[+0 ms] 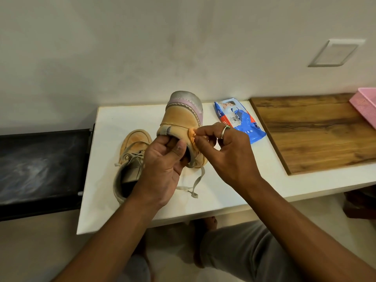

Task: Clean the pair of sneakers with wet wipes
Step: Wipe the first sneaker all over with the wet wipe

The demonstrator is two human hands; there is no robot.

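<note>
At the centre of the frame the left hand [162,165] grips the held sneaker [183,117] by its collar. The thumb lies across the opening and the fingers curl round the heel rim. The right hand [230,151] pinches a small crumpled wipe [192,135], stained orange, between thumb and fingertips and presses it on the tan side of that sneaker near the heel. A ring [224,131] sits on one finger of this hand.

The held sneaker is raised off the white worktop [223,192] with its toe pointing away toward the wall. Its grey sole and lilac edge band are turned up and to the right. A loose lace [195,184] hangs from it and trails on the worktop.

The second sneaker [132,153] lies on the worktop just left of the hands. The left hand and forearm cover its right side and part of its opening. The blue pack of wet wipes [240,121] lies at the upper right of the hands, its near corner behind the right hand's knuckles.

Farther right a wooden board [315,129] rests on the worktop, and a pink container [364,106] on it is cut off by the right edge of the frame. A black surface [40,163] adjoins the worktop at the left. A blank wall plate [335,52] shows at the upper right. A knee in grey trousers [244,251] fills the lower right.
</note>
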